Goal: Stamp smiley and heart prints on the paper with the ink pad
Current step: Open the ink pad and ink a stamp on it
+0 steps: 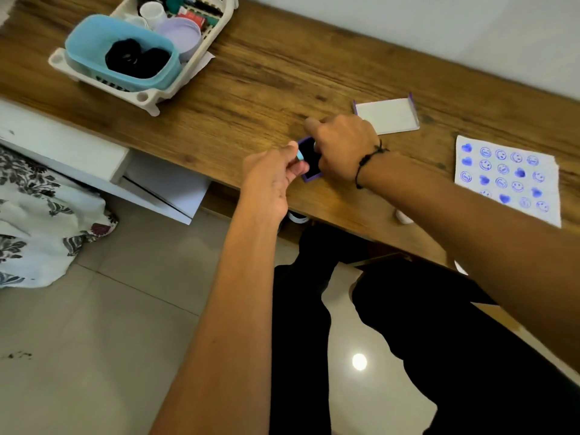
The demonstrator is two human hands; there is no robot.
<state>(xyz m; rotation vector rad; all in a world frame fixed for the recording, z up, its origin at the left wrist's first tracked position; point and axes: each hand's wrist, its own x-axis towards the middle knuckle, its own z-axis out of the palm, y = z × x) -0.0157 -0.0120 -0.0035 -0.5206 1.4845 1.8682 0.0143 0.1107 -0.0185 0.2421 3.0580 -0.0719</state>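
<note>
A small purple ink pad point(309, 163) with a dark inked face lies on the wooden desk point(266, 89) near its front edge. My left hand point(270, 175) pinches a small light-blue stamp point(300, 156) at the pad's left edge. My right hand point(343, 146) covers the pad's right side with curled fingers; what they hold is hidden. The white paper point(507, 180) lies at the right and carries several blue smiley and heart prints. The ink pad's lid point(387, 116) lies open behind my right hand.
A white basket point(147, 98) at the back left holds a light-blue tub point(122, 53), jars and lids. A white drawer unit point(94, 158) sits under the desk at left, beside patterned fabric point(40, 221). My legs are below the desk edge.
</note>
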